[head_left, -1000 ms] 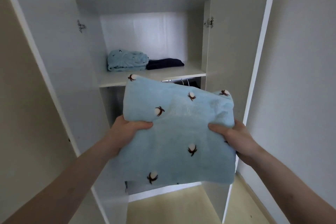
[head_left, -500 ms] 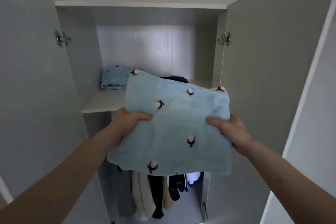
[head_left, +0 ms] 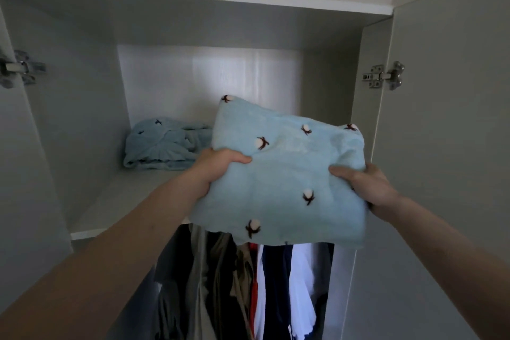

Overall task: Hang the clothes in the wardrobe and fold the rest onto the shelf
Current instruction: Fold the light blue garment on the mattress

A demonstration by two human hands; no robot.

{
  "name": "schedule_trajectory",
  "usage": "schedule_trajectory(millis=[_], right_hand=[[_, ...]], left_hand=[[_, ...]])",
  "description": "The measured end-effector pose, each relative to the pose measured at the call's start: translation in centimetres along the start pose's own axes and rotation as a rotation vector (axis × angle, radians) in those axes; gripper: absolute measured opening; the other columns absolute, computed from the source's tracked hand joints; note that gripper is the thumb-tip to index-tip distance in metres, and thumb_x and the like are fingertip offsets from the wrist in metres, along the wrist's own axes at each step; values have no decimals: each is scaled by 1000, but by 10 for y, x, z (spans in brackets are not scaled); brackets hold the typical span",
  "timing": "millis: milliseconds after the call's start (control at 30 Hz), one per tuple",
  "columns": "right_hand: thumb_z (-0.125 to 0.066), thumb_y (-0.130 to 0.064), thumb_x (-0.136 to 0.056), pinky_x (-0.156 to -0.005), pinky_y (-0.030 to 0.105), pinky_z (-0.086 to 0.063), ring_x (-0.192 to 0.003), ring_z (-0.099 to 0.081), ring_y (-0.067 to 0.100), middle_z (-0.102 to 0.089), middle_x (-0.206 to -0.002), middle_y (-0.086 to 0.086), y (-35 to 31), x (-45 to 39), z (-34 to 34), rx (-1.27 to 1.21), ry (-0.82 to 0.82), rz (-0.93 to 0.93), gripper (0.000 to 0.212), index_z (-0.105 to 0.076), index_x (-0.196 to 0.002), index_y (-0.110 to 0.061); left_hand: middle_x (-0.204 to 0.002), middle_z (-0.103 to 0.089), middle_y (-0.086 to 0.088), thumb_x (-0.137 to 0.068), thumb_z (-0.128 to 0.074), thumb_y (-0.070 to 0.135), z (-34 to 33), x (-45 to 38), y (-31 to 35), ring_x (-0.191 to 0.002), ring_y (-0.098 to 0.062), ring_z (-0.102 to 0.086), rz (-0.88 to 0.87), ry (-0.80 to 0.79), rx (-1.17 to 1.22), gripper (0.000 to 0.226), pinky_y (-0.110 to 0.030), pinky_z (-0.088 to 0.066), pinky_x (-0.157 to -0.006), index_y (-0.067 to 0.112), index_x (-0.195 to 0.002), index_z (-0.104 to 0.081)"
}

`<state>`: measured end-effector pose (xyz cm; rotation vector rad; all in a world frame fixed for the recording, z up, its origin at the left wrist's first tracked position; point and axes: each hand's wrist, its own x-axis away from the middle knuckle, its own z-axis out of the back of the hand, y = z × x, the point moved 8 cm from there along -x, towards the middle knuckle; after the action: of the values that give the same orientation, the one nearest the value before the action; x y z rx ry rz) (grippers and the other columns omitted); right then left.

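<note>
Above the hanging rail, the wardrobe [head_left: 430, 146] is filling far more of the view than a second ago, its doors spreading wide to either side, so the person is closing in on it. Its shelf [head_left: 116, 201], the landmark from now on, is now lying level with the arms rather than above them. Below the shelf, the hanging clothes [head_left: 248, 284] are coming into sight, already on their rail. Over the shelf's front edge, towards its right end, the folded blue garment [head_left: 287, 174] with the cotton-flower pattern is being carried forward; its far edge is reaching in above the board while its near edge is still overhanging the clothes below. At the back left of the shelf, a folded blue piece [head_left: 162, 143] is lying where it lay before. Both hands are gripping the garment's sides: the left hand [head_left: 218, 165] with its thumb curled on top, the right hand [head_left: 367, 182] likewise. Judging by this, the placing step is nearly finished, with only the lowering and release remaining.
</note>
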<state>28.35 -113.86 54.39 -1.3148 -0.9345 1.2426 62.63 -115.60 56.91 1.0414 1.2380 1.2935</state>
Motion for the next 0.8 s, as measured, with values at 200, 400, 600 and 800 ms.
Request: schedule_trajectory(millis=[200,400,600,800], right_hand=[[-89,-28,-76,-95,46,-58,-100,-74,26,-76,-112,4,2,-72,2,87,76,9,50,-68,-119,-15],[-85,-32,-77,-92,34,-50,-107,-62,21,-63,-127,2,-2,-143,11,268,196,39,75,-48,-140,-16],[-76,-29,-82,-124,43,-26,-149,-29,29,-31,-160,8,-12,-198,-2,471,177,181,89,-30,-159,-23],[-66,-31,-91,-124,42,-23,-149,-24,27,-27,-163,3,15,-212,-35,600,96,289,71,-37,-156,-27]], left_hand=[[-102,-77,-6,-53,-91,23,-22,-78,11,-86,-28,-75,-19,2,22,62,-45,-62,-81,12,-111,-71],[-101,-78,-8,-45,-90,25,-62,-145,20,-87,-32,-76,-7,-4,82,71,-51,-61,-85,9,-112,-73],[-100,-76,-2,-57,-91,19,-100,-206,35,-86,-25,-74,-84,89,114,57,-37,-61,-74,15,-111,-71],[-93,-74,0,-60,-91,16,-155,-257,38,-77,-19,-72,-97,112,185,44,-26,-54,-60,18,-97,-68]])
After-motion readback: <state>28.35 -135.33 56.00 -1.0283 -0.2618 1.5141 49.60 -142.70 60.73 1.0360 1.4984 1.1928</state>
